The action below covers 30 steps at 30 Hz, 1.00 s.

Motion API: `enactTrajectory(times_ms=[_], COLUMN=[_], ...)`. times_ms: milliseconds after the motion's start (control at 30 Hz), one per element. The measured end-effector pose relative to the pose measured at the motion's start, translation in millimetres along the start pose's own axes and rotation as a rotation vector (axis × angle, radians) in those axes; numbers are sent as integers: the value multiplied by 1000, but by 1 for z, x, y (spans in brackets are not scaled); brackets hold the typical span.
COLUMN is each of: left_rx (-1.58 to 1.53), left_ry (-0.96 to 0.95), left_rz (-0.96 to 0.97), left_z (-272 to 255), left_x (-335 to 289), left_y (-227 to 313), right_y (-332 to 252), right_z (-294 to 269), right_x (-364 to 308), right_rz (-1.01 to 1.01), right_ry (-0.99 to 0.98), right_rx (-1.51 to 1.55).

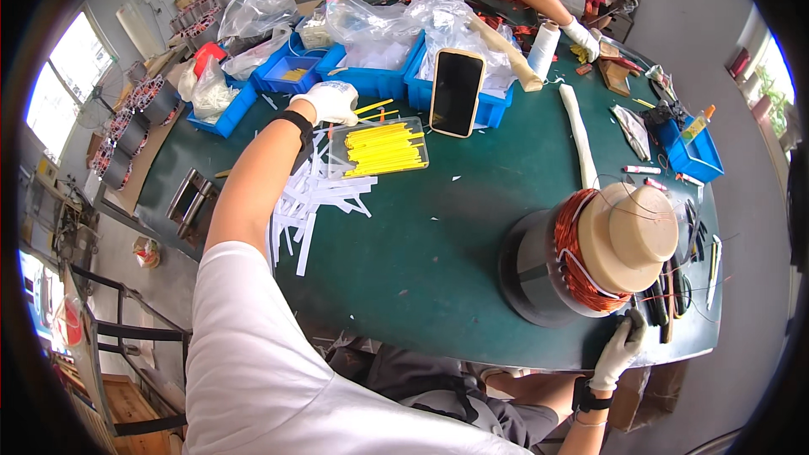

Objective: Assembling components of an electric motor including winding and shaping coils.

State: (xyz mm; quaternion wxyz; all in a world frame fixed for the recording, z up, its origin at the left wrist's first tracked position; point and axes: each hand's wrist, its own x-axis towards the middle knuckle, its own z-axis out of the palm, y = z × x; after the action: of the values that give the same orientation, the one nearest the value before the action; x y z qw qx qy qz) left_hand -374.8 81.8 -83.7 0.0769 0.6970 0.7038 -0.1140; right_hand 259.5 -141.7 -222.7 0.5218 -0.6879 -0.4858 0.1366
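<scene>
My left hand (331, 104), in a white glove, is closed at the far edge of a clear tray (339, 157). Thin yellow tubes (375, 107) stick out from its fingers, and the tray holds a pile of similar yellow tubes (383, 150). White paper strips (303, 202) lie scattered beside the tray. On the right stands a grey motor stator (535, 265) with copper wire windings (573, 244) and a stepped cream-coloured block (628, 232) on it. My right hand (622, 345), gloved with dark fingertips, is closed just below the windings; what it pinches is too small to make out.
Blue bins (371, 80) with plastic bags and paper line the far side of the green table (404, 244). A phone (457, 93) stands before them. Black-handled tools (657, 299) lie right of the stator. Across the table, a co-worker's gloved hand (581, 38) handles small parts.
</scene>
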Motion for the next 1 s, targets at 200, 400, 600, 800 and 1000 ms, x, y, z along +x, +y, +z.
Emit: enactTrajectory(times_ms=[200,400,600,800,1000], left_rx=[-143,-124,9,-58,-114], left_ry=[-61,101,10,91,250], left_rz=[105,-15,-35,78,252], left_z=[8,18,12,-2,22], left_x=[-7,22,29,2,-63], left_y=[1,14,21,15,31], right_y=[11,-5,-2,-3,-14], right_z=[-3,2,4,-2,6], right_x=[3,2,0,-1,2], right_rz=[-55,-62,-73,-47,-156], right_ry=[0,13,7,8,5], right_rx=[-68,-64,-23,-66,-65])
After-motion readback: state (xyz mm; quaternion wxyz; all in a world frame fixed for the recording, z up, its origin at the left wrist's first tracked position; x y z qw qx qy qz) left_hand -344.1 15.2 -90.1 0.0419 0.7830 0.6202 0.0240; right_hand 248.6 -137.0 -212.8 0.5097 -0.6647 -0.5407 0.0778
